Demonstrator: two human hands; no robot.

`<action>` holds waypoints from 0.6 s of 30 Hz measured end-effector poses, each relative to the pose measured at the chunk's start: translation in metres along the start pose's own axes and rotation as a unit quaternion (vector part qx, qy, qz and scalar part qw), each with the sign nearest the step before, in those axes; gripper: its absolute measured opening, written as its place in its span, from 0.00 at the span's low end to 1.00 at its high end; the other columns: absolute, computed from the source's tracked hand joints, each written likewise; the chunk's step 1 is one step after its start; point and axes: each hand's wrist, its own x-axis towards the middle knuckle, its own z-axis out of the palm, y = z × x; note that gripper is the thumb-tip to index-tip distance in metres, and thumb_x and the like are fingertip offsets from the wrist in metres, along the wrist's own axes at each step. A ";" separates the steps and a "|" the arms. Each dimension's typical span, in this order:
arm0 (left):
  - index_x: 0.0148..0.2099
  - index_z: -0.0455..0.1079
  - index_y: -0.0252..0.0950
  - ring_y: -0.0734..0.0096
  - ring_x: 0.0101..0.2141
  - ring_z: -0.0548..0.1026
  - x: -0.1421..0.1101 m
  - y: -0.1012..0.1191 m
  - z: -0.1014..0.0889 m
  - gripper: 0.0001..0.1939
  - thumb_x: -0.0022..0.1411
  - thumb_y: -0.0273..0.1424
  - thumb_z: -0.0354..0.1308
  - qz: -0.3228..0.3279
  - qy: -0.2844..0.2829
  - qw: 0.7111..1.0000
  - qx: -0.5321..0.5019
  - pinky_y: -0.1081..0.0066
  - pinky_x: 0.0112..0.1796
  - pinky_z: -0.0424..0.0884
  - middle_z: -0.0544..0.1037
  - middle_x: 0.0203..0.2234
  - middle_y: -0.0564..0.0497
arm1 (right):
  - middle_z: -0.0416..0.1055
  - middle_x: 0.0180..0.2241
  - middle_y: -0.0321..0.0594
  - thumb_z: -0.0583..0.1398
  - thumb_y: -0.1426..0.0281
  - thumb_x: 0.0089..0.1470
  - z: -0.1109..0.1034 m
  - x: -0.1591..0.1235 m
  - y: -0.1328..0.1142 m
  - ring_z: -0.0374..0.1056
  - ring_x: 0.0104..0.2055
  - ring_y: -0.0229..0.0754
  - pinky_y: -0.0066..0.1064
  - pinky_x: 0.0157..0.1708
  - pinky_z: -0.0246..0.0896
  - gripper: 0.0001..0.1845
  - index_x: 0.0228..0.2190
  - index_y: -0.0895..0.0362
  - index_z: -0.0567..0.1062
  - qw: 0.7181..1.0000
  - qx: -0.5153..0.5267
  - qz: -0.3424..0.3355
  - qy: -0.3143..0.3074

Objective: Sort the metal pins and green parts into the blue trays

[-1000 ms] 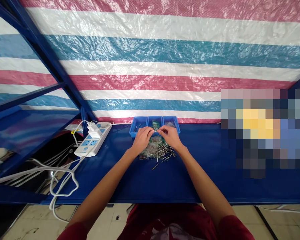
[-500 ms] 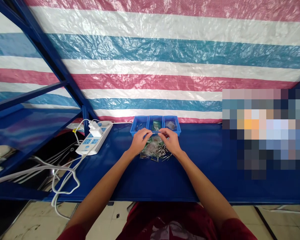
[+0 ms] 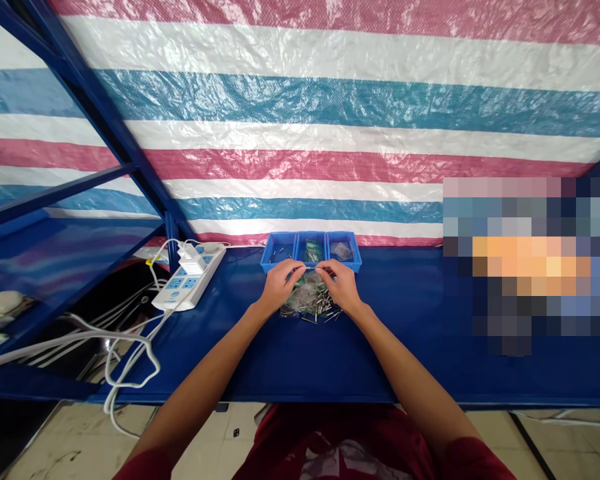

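Note:
My left hand (image 3: 281,283) and my right hand (image 3: 339,283) face each other over the table, fingertips pinched. Between them runs a slim, light-coloured rod-like piece (image 3: 311,269), one end in each hand; its exact kind is too small to make out. Just below the hands lies a heap of small metal rods (image 3: 325,303), mixed with clear plastic bags (image 3: 305,297). Behind the hands stand three joined blue bins. The left bin (image 3: 281,237) holds a few thin pieces, the middle one a greenish bag (image 3: 313,251), the right one a clear bag (image 3: 342,251).
A white power strip (image 3: 190,283) with a plugged-in adapter lies on the blue table (image 3: 410,333) to the left. White cables (image 3: 135,363) loop over the table's left front edge. A blue metal frame rises at the left, before a striped plastic sheet (image 3: 300,160). The far right is pixelated.
My hands have drawn slightly closer together, so less of the slim rod shows between the fingertips. The heap and the bins look the same.

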 end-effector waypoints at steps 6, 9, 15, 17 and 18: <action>0.37 0.73 0.36 0.68 0.33 0.75 0.001 0.002 -0.002 0.15 0.68 0.39 0.51 0.026 0.020 0.999 -0.011 0.70 0.38 0.70 0.78 0.31 0.48 | 0.75 0.29 0.41 0.51 0.55 0.62 0.002 -0.001 0.001 0.69 0.29 0.41 0.32 0.33 0.65 0.21 0.32 0.55 0.76 1.000 -0.008 -0.008 -0.011; 0.36 0.73 0.36 0.68 0.32 0.75 0.001 0.003 -0.003 0.16 0.68 0.39 0.50 0.009 0.025 1.000 -0.005 0.70 0.37 0.70 0.78 0.29 0.48 | 0.75 0.31 0.41 0.54 0.55 0.60 0.003 -0.002 0.000 0.69 0.29 0.41 0.32 0.33 0.66 0.19 0.35 0.55 0.76 1.000 0.002 0.002 0.002; 0.31 0.73 0.35 0.69 0.29 0.75 -0.001 0.005 0.002 0.17 0.65 0.42 0.53 -0.077 0.038 0.994 -0.068 0.70 0.36 0.71 0.78 0.26 0.50 | 0.74 0.30 0.41 0.53 0.55 0.60 0.003 -0.003 -0.005 0.68 0.28 0.40 0.32 0.33 0.66 0.19 0.31 0.55 0.75 1.000 0.013 0.001 0.007; 0.33 0.74 0.34 0.67 0.30 0.76 0.000 0.005 0.007 0.16 0.61 0.43 0.58 -0.119 0.062 0.980 -0.147 0.69 0.36 0.73 0.79 0.28 0.49 | 0.74 0.28 0.40 0.53 0.55 0.60 0.003 -0.003 -0.006 0.68 0.27 0.40 0.32 0.32 0.65 0.19 0.31 0.55 0.75 1.000 0.015 0.006 0.013; 0.34 0.75 0.34 0.66 0.31 0.77 0.000 0.004 0.009 0.16 0.58 0.44 0.60 -0.143 0.077 0.968 -0.193 0.68 0.36 0.74 0.80 0.29 0.48 | 0.73 0.28 0.40 0.53 0.55 0.60 0.003 -0.003 -0.006 0.68 0.26 0.40 0.32 0.31 0.65 0.19 0.31 0.55 0.75 1.000 0.019 0.011 0.018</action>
